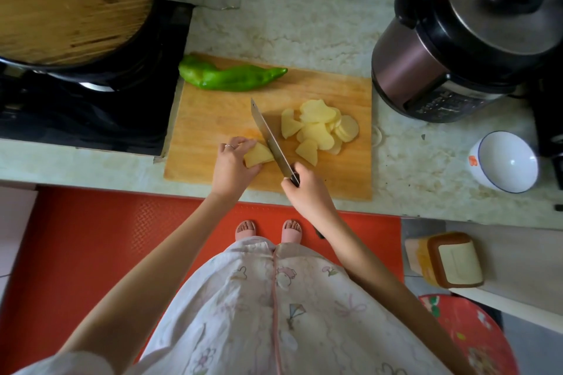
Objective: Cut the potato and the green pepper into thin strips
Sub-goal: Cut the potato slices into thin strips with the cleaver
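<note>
I'm seeing the left hand (233,166) gripping the last potato chunk (258,155) on the cutting board (213,119), with its fingers curled over it. The right hand (304,189) is clenching the knife (269,137) handle, blade sitting against the chunk's cut face. Slices (320,128) are lying in a pile just right of the blade. The green pepper (228,77) is lying whole at the board's far edge. I'm advising: fingertips tucked back, knuckles guiding the blade, thin even cuts. The chunk is small, so I'm judging slip risk high.
</note>
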Demonstrator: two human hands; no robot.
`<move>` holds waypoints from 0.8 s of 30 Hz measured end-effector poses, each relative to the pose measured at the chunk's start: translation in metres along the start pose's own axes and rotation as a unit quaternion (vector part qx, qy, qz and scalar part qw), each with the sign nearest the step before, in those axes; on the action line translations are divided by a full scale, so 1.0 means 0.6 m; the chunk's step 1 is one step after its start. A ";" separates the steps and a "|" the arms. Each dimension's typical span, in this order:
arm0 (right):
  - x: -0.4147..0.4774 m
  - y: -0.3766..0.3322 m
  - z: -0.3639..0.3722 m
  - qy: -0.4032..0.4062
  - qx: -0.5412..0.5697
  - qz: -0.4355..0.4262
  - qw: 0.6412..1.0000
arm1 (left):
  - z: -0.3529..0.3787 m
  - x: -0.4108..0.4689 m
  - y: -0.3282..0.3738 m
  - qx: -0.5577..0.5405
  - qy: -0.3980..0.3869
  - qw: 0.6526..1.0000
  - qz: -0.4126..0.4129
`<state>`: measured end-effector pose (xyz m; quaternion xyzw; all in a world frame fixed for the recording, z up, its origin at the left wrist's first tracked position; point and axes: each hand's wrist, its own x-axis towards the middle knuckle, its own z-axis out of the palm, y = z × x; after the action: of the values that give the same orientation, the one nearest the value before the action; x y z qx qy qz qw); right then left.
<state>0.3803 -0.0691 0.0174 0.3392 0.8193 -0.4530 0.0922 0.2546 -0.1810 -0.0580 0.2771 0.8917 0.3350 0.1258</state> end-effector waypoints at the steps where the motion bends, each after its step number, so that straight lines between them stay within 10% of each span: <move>1: 0.001 -0.001 -0.002 0.001 -0.010 -0.003 1.000 | 0.000 0.000 -0.001 -0.007 -0.002 1.000 -0.001; 24: -0.002 0.001 -0.013 0.007 -0.079 -0.016 0.997 | -0.003 -0.008 0.015 -0.058 0.019 0.990 -0.128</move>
<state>0.3825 -0.0632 0.0219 0.3206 0.8588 -0.3855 0.1053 0.2617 -0.1793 -0.0502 0.1464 0.9011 0.3724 0.1670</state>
